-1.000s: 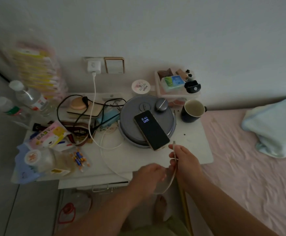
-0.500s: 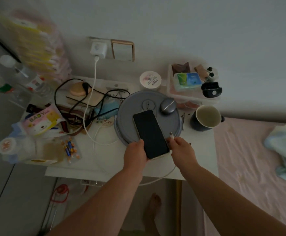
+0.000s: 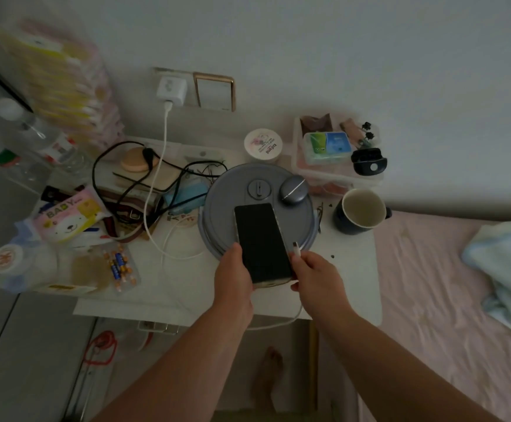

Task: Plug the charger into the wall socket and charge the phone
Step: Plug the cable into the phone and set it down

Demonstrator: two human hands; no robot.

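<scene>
The charger (image 3: 171, 88) was seen plugged into the wall socket (image 3: 160, 75). The phone (image 3: 262, 242), lying on a grey lid (image 3: 297, 217), was gripped at its left edge by the left hand (image 3: 233, 274). The cable plug (image 3: 296, 248) was pinched in the right hand (image 3: 315, 274), just beside the phone's right edge.

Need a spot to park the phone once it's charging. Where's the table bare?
Bare table shows right of the round grey lid, in front of the dark mug, and along the front edge left of the left hand. The left half is crowded with black cables, packets and bottles.
</scene>
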